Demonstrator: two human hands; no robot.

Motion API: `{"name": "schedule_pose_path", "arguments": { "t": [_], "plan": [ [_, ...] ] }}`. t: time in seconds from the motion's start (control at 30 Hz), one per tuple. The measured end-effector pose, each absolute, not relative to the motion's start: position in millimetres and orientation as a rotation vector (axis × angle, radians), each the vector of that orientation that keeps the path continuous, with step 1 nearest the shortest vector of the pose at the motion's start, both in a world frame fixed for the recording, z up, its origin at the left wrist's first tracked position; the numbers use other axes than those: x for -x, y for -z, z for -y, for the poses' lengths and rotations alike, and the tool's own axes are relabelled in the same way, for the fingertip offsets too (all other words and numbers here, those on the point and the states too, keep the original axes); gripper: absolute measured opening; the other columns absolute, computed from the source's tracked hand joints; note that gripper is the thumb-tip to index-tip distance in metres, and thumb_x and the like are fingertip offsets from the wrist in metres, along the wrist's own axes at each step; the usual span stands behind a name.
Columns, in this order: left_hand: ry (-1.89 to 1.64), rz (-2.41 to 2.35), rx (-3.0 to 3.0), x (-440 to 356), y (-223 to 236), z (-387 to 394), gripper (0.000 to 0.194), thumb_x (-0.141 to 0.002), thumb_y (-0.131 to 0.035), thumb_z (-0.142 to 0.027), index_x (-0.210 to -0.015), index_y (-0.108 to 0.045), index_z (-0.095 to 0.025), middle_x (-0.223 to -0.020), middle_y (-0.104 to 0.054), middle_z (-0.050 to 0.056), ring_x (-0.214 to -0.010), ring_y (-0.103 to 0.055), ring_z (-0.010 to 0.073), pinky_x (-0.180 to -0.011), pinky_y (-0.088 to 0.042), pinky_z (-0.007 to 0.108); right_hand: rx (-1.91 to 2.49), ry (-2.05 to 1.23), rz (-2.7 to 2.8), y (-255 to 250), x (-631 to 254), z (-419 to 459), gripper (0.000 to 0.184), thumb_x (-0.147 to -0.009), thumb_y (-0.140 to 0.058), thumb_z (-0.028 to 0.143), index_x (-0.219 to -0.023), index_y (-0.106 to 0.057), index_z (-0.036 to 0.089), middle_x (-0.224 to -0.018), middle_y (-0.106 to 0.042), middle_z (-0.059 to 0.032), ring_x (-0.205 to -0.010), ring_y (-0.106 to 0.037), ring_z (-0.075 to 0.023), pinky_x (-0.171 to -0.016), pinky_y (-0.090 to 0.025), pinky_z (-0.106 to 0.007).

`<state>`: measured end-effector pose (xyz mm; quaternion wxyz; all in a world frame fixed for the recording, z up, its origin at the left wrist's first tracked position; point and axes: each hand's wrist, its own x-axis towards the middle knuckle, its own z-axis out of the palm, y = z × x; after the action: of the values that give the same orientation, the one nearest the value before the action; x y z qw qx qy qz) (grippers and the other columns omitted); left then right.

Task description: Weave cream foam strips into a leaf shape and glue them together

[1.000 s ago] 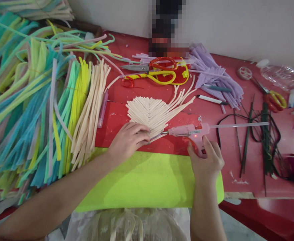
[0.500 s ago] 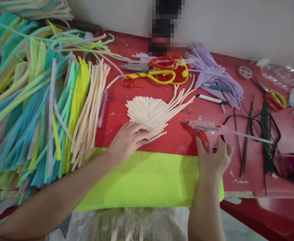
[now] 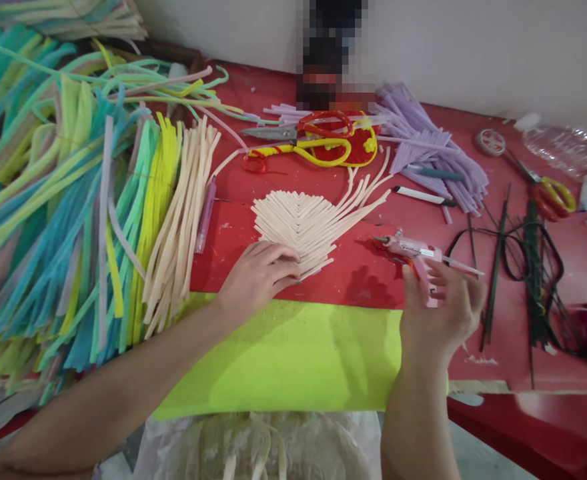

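A cream leaf shape [image 3: 298, 223] made of pipe cleaners laid in a V pattern lies flat on the red table, with loose tails fanning out to the upper right. My left hand [image 3: 261, 270] rests at its lower left edge, fingers curled together and pinching the strips near the bottom tip. The fingertips partly cover that tip. In my right hand [image 3: 441, 310] is a pink glue gun [image 3: 416, 250], held by its handle, its nozzle pointing left, apart from the leaf. A clear glue stick [image 3: 466, 265] sticks out of its back.
Bundles of coloured pipe cleaners [image 3: 88, 233] and cream ones [image 3: 181, 213] fill the left. Scissors [image 3: 323, 143] and purple pipe cleaners [image 3: 423, 147] lie behind. Right are green stems [image 3: 531, 267], a black cord and a plastic bottle [image 3: 568, 147]. A lime-green sheet [image 3: 293, 360] covers the front.
My right hand has drawn the glue gun to the right, away from the leaf, and turned it. The lowest cream strip now lies closer against its neighbours. My left hand stays nearly in place.
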<state>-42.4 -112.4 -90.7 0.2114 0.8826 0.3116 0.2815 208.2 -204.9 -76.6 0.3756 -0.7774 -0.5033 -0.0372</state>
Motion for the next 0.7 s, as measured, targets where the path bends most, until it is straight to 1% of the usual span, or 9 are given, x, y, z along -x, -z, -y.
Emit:
{"name": "schedule_pose_path", "arguments": {
  "t": [0.03, 0.07, 0.1, 0.17, 0.27, 0.37, 0.43, 0.57, 0.7],
  "plan": [
    [-0.785, -0.865, -2.448, 42.3, 90.5, 112.3, 0.010, -0.086, -0.061, -0.027, -0.081, -0.068, -0.021, -0.097, -0.067, 0.001, -0.090, -0.060, 0.0161, -0.084, -0.044, 0.034, 1.959, 0.118, 1.341, 72.6, -202.2, 201.2, 0.025, -0.085, -0.060, 0.036, -0.105, -0.066, 0.023, -0.098, -0.055, -0.0084, -0.087, -0.057, -0.0226, -0.080, -0.048, -0.043],
    [-0.788, -0.865, -2.443, 42.2, 90.2, 112.3, 0.010, -0.086, -0.061, -0.027, -0.081, -0.068, -0.021, -0.096, -0.067, 0.001, -0.091, -0.059, 0.0162, -0.084, -0.044, 0.035, 1.891, 0.062, 1.455, 68.8, -195.9, 196.5, 0.017, -0.085, -0.061, 0.032, -0.099, -0.068, 0.024, -0.093, -0.058, -0.0064, -0.083, -0.058, -0.0201, -0.077, -0.050, -0.039],
    [-0.789, -0.866, -2.436, 42.1, 89.8, 112.3, 0.010, -0.086, -0.061, -0.027, -0.082, -0.068, -0.021, -0.096, -0.067, 0.001, -0.091, -0.059, 0.0164, -0.084, -0.044, 0.035, 1.813, -0.023, 1.584, 65.6, -189.8, 191.3, 0.014, -0.086, -0.060, 0.028, -0.096, -0.069, 0.025, -0.090, -0.060, -0.0051, -0.083, -0.060, -0.0188, -0.077, -0.051, -0.036],
    [-0.782, -0.864, -2.430, 42.0, 89.2, 112.2, 0.011, -0.086, -0.060, -0.027, -0.083, -0.069, -0.021, -0.097, -0.068, 0.001, -0.091, -0.059, 0.0168, -0.084, -0.044, 0.035, 1.708, -0.111, 1.747, 61.1, -179.8, 180.2, 0.014, -0.088, -0.057, 0.023, -0.094, -0.070, 0.025, -0.089, -0.062, -0.0046, -0.085, -0.061, -0.0175, -0.077, -0.051, -0.034],
    [-0.756, -0.866, -2.435, 42.2, 88.3, 112.0, 0.012, -0.087, -0.059, -0.026, -0.084, -0.069, -0.021, -0.099, -0.068, 0.002, -0.092, -0.060, 0.0170, -0.084, -0.044, 0.035, 1.605, -0.219, 1.858, 61.1, -173.1, 167.1, 0.016, -0.090, -0.055, 0.021, -0.093, -0.070, 0.025, -0.089, -0.064, -0.0052, -0.084, -0.062, -0.0172, -0.077, -0.052, -0.033],
    [-0.736, -0.867, -2.449, 42.5, 87.6, 112.0, 0.012, -0.088, -0.059, -0.026, -0.084, -0.069, -0.022, -0.100, -0.068, 0.002, -0.093, -0.060, 0.0169, -0.084, -0.044, 0.035, 1.568, -0.295, 1.861, 67.5, -173.7, 161.5, 0.013, -0.089, -0.056, 0.022, -0.090, -0.069, 0.024, -0.089, -0.065, -0.0052, -0.083, -0.063, -0.0171, -0.075, -0.054, -0.032],
    [-0.728, -0.869, -2.456, 42.6, 87.3, 112.0, 0.012, -0.088, -0.059, -0.027, -0.084, -0.069, -0.022, -0.100, -0.068, 0.002, -0.093, -0.060, 0.0167, -0.084, -0.044, 0.035, 1.564, -0.336, 1.846, 72.8, -174.8, 161.0, 0.011, -0.088, -0.059, 0.022, -0.088, -0.069, 0.023, -0.090, -0.066, -0.0049, -0.084, -0.064, -0.0170, -0.076, -0.054, -0.032],
    [-0.716, -0.881, -2.457, 42.4, 86.9, 112.3, 0.013, -0.088, -0.059, -0.027, -0.084, -0.070, -0.022, -0.101, -0.068, 0.001, -0.093, -0.060, 0.0165, -0.085, -0.044, 0.034, 1.557, -0.397, 1.817, 80.1, -174.9, 161.8, 0.010, -0.086, -0.060, 0.023, -0.088, -0.070, 0.024, -0.095, -0.066, -0.0055, -0.088, -0.064, -0.0183, -0.083, -0.052, -0.035],
    [-0.720, -0.886, -2.443, 42.3, 86.7, 112.4, 0.011, -0.087, -0.060, -0.026, -0.082, -0.069, -0.021, -0.100, -0.068, 0.002, -0.093, -0.059, 0.0163, -0.086, -0.044, 0.034, 1.561, -0.394, 1.819, 82.1, -174.0, 161.1, 0.010, -0.087, -0.059, 0.024, -0.087, -0.069, 0.024, -0.091, -0.067, -0.0051, -0.087, -0.063, -0.0189, -0.082, -0.052, -0.037]
  ]
}}
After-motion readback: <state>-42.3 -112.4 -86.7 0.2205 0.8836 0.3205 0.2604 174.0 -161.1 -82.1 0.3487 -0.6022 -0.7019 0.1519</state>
